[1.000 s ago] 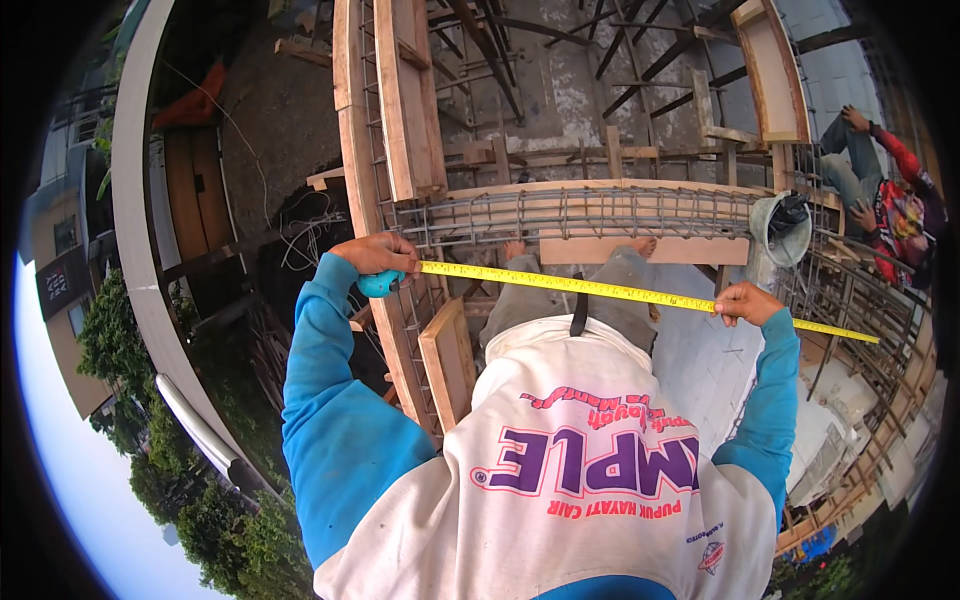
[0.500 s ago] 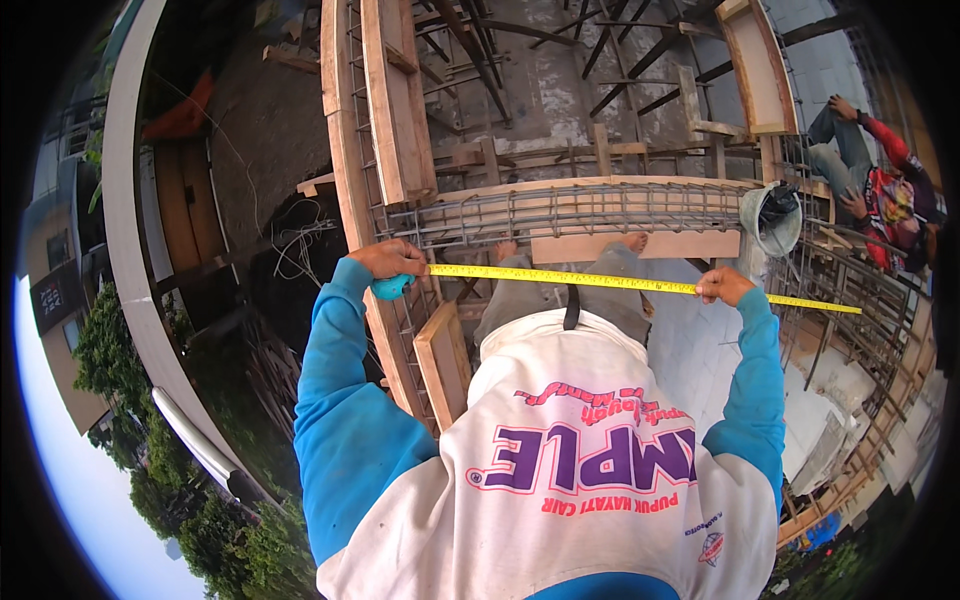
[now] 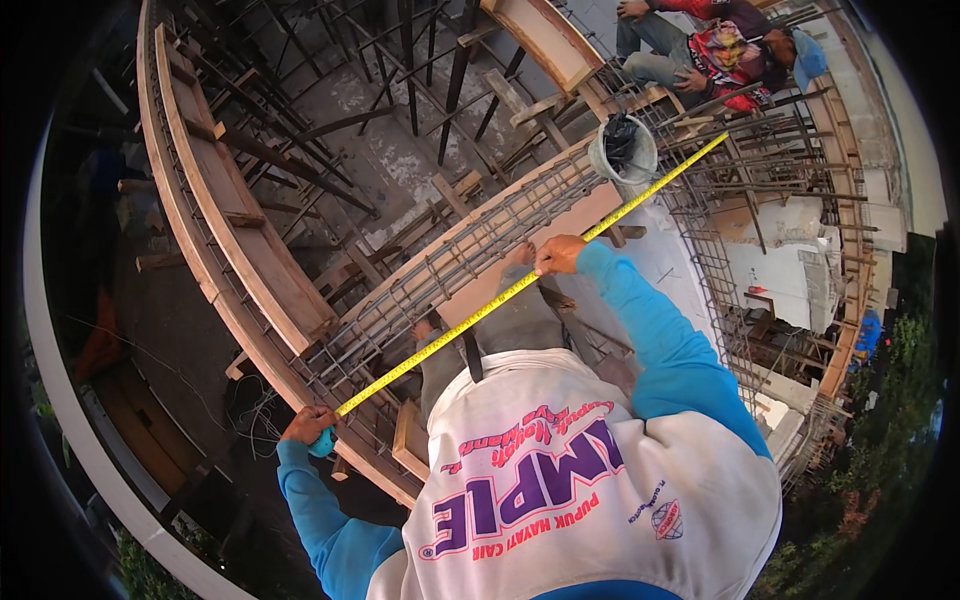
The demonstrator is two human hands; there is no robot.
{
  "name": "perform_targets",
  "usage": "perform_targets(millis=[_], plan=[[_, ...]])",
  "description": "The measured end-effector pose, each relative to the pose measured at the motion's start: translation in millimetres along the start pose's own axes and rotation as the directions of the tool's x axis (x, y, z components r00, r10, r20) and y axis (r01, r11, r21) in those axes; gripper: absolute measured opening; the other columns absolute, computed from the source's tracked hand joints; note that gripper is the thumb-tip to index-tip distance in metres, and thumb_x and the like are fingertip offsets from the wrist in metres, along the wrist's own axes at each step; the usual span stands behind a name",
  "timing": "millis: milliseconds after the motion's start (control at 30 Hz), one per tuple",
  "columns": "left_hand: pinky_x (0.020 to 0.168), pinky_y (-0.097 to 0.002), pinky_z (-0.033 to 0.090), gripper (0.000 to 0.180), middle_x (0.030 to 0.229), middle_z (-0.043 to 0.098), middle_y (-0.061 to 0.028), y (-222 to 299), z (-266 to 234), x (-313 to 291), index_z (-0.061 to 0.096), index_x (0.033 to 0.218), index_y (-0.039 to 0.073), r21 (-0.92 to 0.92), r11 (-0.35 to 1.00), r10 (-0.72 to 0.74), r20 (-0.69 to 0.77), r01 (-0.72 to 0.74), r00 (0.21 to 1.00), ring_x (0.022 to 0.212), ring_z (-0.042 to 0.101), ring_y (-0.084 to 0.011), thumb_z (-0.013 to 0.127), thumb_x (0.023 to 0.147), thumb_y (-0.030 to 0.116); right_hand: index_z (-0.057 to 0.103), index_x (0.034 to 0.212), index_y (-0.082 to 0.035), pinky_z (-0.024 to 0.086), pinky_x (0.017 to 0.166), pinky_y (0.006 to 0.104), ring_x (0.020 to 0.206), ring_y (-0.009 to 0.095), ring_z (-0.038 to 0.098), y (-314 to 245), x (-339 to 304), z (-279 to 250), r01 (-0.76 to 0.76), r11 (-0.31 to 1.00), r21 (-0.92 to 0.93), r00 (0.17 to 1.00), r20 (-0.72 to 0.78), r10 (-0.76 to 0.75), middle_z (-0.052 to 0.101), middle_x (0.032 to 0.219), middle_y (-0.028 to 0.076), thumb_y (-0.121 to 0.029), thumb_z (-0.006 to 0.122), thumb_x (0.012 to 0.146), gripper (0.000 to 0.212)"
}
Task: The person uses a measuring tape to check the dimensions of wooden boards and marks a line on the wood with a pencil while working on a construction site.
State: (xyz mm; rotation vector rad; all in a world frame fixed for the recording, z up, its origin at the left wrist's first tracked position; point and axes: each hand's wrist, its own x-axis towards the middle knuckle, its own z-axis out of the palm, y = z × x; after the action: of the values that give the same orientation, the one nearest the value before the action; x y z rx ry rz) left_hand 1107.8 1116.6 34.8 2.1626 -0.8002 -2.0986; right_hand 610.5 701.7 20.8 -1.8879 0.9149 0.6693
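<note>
A yellow tape measure blade runs taut from my left hand up past my right hand toward the upper right. My left hand grips the teal tape case at the lower left. My right hand pinches the blade over a steel rebar cage that lies in wooden beam formwork. The free end of the blade reaches beyond a grey bucket. Both arms are in blue sleeves, with a white printed shirt below.
Another person in red sits at the top right on the formwork. More rebar mesh stands to the right. Wooden props and scaffold poles show far below, and trees lie at the lower edges.
The whole view has tilted: the tape now runs diagonally instead of level. My left hand sits lower left, my right hand higher, and the seated person has shifted toward the top.
</note>
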Motion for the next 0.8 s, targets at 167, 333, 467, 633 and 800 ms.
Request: perform_targets(millis=[167,333,467,633,800], plan=[[0.066,-0.0287,0.048,0.021,0.073,0.065,-0.0039,2.9,-4.4,-27.6,0.069,0.084,0.000,-0.063,0.998,-0.009,-0.029,0.008,1.000,0.068,0.060,-0.0131,0.062,0.087,0.020,0.073,0.093,-0.015,0.050,0.073,0.0378,0.083,0.023,0.066,-5.6,20.3,25.7,0.030,0.999,-0.029,1.000,-0.001,-0.030,0.070,0.088,0.006,-0.036,0.067,0.080,0.025],[0.066,-0.0294,0.048,0.020,0.074,0.065,-0.0055,-25.9,-7.7,-27.0,0.069,0.085,0.000,-0.070,0.997,-0.020,-0.105,0.012,0.994,0.067,0.059,-0.0133,0.062,0.086,0.019,0.073,0.092,-0.018,0.048,0.080,0.0406,0.090,0.028,0.063,-15.2,19.4,42.6,0.074,0.991,-0.112,0.992,-0.093,-0.085,0.069,0.091,0.009,-0.036,0.063,0.084,0.022],[0.060,-0.0304,0.044,0.023,0.069,0.060,-0.0021,-6.5,6.2,-18.8,0.069,0.087,0.001,0.080,0.997,0.021,-0.124,-0.011,0.992,0.064,0.053,-0.0117,0.063,0.086,0.023,0.073,0.092,-0.018,0.047,0.081,0.0427,0.091,0.030,0.063,-28.2,-7.9,42.2,0.005,0.991,-0.132,0.993,-0.118,-0.021,0.069,0.091,0.009,-0.036,0.064,0.084,0.021],[0.064,-0.0324,0.046,0.030,0.074,0.062,-0.0070,41.7,33.7,21.9,0.070,0.090,0.003,0.208,0.972,0.099,0.043,-0.106,0.994,0.068,0.055,-0.0150,0.064,0.086,0.032,0.073,0.093,-0.018,0.047,0.080,0.0436,0.089,0.032,0.062,-12.0,-38.0,60.2,-0.032,0.999,0.007,0.994,-0.107,0.032,0.069,0.089,0.010,-0.035,0.065,0.083,0.022],[0.071,-0.0341,0.046,0.038,0.080,0.065,-0.0117,140.8,93.4,70.2,0.069,0.093,0.002,0.279,0.873,0.375,0.143,-0.400,0.916,0.075,0.059,-0.0194,0.061,0.087,0.038,0.072,0.095,-0.016,0.045,0.086,0.0459,0.099,0.033,0.061,-49.5,-46.5,91.9,0.067,0.997,0.046,0.995,-0.075,-0.063,0.068,0.097,0.011,-0.037,0.062,0.083,0.026]])
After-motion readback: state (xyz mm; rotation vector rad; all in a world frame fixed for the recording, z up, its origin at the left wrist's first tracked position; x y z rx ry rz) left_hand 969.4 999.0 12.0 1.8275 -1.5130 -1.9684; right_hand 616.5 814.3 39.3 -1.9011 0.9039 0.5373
